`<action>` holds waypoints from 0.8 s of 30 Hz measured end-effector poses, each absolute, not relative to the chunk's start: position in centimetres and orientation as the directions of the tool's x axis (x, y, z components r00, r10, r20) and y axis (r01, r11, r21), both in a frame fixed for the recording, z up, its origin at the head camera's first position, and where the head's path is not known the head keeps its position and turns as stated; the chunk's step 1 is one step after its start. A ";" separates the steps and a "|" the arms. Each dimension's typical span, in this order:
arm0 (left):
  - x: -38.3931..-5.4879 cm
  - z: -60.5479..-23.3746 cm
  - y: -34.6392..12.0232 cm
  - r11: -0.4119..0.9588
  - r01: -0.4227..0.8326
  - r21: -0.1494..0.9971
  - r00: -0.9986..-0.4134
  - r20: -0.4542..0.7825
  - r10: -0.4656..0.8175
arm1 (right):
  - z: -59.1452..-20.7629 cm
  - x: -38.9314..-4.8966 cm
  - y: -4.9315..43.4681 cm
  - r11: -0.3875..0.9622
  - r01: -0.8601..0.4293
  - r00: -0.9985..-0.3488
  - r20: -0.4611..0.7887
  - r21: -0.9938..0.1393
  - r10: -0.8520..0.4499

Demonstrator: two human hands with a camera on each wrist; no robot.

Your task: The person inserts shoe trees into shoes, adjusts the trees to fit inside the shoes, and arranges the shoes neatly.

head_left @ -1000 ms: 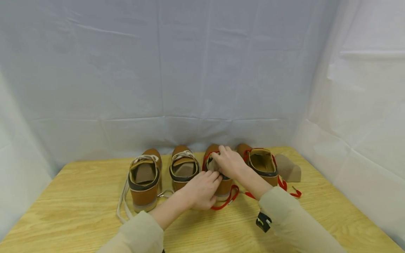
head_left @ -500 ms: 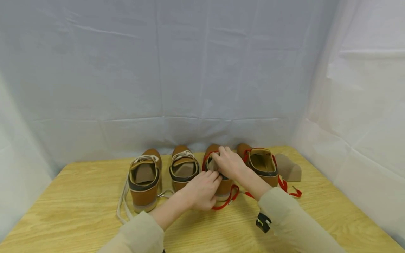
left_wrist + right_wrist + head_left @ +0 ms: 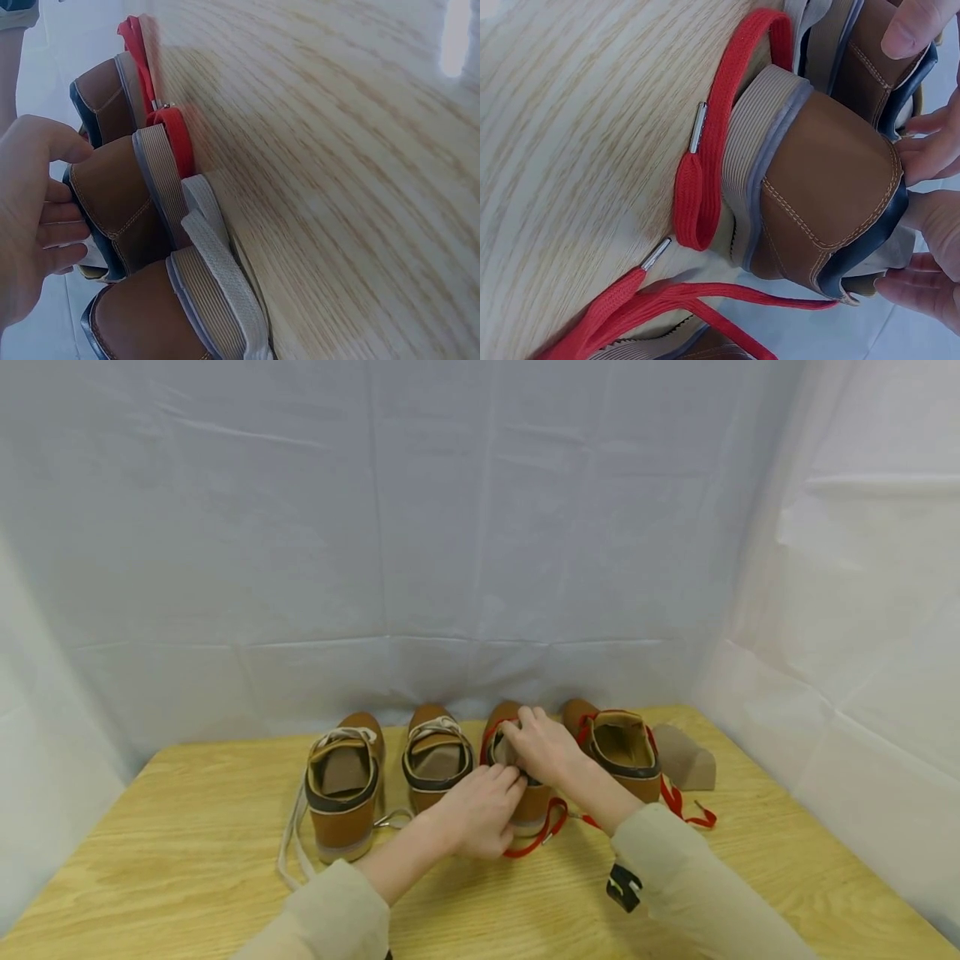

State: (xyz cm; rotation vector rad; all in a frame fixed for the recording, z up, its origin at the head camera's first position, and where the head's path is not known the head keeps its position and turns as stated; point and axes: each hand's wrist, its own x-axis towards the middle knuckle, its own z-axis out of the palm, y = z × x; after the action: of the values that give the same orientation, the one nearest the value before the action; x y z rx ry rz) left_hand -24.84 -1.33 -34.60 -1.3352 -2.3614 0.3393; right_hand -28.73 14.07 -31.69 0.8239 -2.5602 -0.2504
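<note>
A brown shoe (image 3: 532,807) with red laces stands third from the left, its heel toward me. My left hand (image 3: 480,810) grips its heel: the fingers reach over the dark collar and the thumb lies against the heel leather. At the shoe's opening my right hand (image 3: 546,748) pinches a grey-brown insert (image 3: 889,257), which sits partly inside. Both hands hide much of the opening in the head view. A red lace (image 3: 712,150) loops on the table behind the heel, its metal tip showing.
Two white-laced brown shoes, one far left (image 3: 342,827) and one beside it (image 3: 420,797), hold similar inserts. Another red-laced shoe (image 3: 624,747) stands to the right. A loose grey-brown insert (image 3: 684,762) lies beyond it on the wooden table (image 3: 187,860). White sheeting (image 3: 420,527) surrounds the table.
</note>
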 end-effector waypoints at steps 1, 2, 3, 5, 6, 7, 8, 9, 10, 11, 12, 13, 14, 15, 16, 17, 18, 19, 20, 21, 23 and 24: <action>-24.8 -34.6 -1.3 0.514 0.761 -0.397 -0.464 0.221 0.858 | -31.7 -28.7 14.0 0.806 -0.512 -0.725 0.354 0.297 -0.591; -24.8 -34.6 -1.3 0.514 0.762 -0.394 -0.467 0.217 0.858 | -31.7 -28.8 14.0 0.805 -0.513 -0.722 0.358 0.296 -0.592; -24.8 -34.5 -1.3 0.514 0.763 -0.392 -0.468 0.213 0.857 | -31.8 -28.8 14.0 0.805 -0.514 -0.719 0.364 0.296 -0.593; -24.7 -34.5 -1.3 0.513 0.764 -0.390 -0.470 0.208 0.858 | -31.8 -28.9 14.0 0.805 -0.514 -0.714 0.371 0.297 -0.593; -24.7 -34.5 -1.3 0.513 0.764 -0.390 -0.470 0.207 0.858 | -31.8 -28.9 14.0 0.805 -0.513 -0.714 0.371 0.298 -0.593; -24.7 -34.5 -1.3 0.513 0.764 -0.390 -0.471 0.206 0.858 | -31.8 -28.9 13.9 0.805 -0.512 -0.715 0.371 0.300 -0.593; -24.7 -34.4 -1.3 0.514 0.764 -0.391 -0.473 0.204 0.857 | -31.8 -28.9 13.9 0.806 -0.511 -0.716 0.371 0.300 -0.592; -24.7 -34.4 -1.3 0.515 0.762 -0.392 -0.475 0.201 0.857 | -31.8 -28.9 13.9 0.807 -0.510 -0.719 0.368 0.298 -0.590; -24.7 -34.5 -1.3 0.516 0.761 -0.393 -0.478 0.198 0.856 | -31.8 -28.9 13.9 0.808 -0.510 -0.722 0.364 0.296 -0.589; -24.7 -34.5 -1.2 0.517 0.761 -0.393 -0.480 0.194 0.855 | -31.9 -29.0 13.9 0.808 -0.508 -0.725 0.359 0.297 -0.588; -24.7 -34.5 -1.2 0.518 0.760 -0.393 -0.484 0.191 0.854 | -31.9 -29.0 13.9 0.809 -0.507 -0.729 0.353 0.297 -0.587; -24.7 -34.5 -1.2 0.518 0.759 -0.394 -0.485 0.188 0.854 | -31.9 -29.0 13.9 0.810 -0.507 -0.731 0.351 0.294 -0.585; -24.7 -34.5 -1.2 0.518 0.759 -0.396 -0.485 0.188 0.854 | -31.9 -29.1 13.9 0.810 -0.507 -0.733 0.347 0.293 -0.585; -24.7 -34.5 -1.2 0.517 0.758 -0.397 -0.484 0.188 0.855 | -31.9 -29.1 13.9 0.811 -0.506 -0.738 0.340 0.293 -0.583; -24.8 -34.5 -1.2 0.516 0.759 -0.398 -0.482 0.190 0.855 | -31.9 -29.1 13.8 0.811 -0.504 -0.740 0.335 0.296 -0.583; -24.8 -34.5 -1.2 0.514 0.759 -0.400 -0.480 0.191 0.856 | -31.9 -29.2 13.8 0.812 -0.502 -0.744 0.329 0.298 -0.581; -24.8 -34.5 -1.2 0.513 0.758 -0.402 -0.478 0.191 0.857 | -32.0 -29.2 13.9 0.812 -0.502 -0.746 0.325 0.298 -0.581; -24.8 -34.5 -1.2 0.512 0.758 -0.404 -0.477 0.191 0.858 | -32.0 -29.3 13.8 0.813 -0.502 -0.747 0.324 0.296 -0.580; -24.8 -34.5 -1.2 0.510 0.758 -0.406 -0.477 0.189 0.858 | -32.0 -29.3 13.8 0.812 -0.502 -0.748 0.321 0.298 -0.581; -24.8 -34.5 -1.2 0.509 0.758 -0.408 -0.478 0.184 0.859 | -32.0 -29.4 13.8 0.811 -0.502 -0.749 0.317 0.300 -0.581; -24.8 -34.5 -1.2 0.507 0.757 -0.412 -0.480 0.176 0.860 | -32.0 -29.4 13.8 0.810 -0.505 -0.749 0.315 0.298 -0.583; -24.8 -34.4 -1.2 0.506 0.757 -0.413 -0.480 0.173 0.860 | -32.0 -29.5 13.8 0.809 -0.506 -0.748 0.314 0.299 -0.584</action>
State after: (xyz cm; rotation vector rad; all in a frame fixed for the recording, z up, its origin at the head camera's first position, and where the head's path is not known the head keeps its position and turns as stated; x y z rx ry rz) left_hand -24.84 -1.23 -34.44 -1.3451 -2.3959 0.3999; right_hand -29.47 13.77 -32.03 0.8196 -2.5998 -0.2733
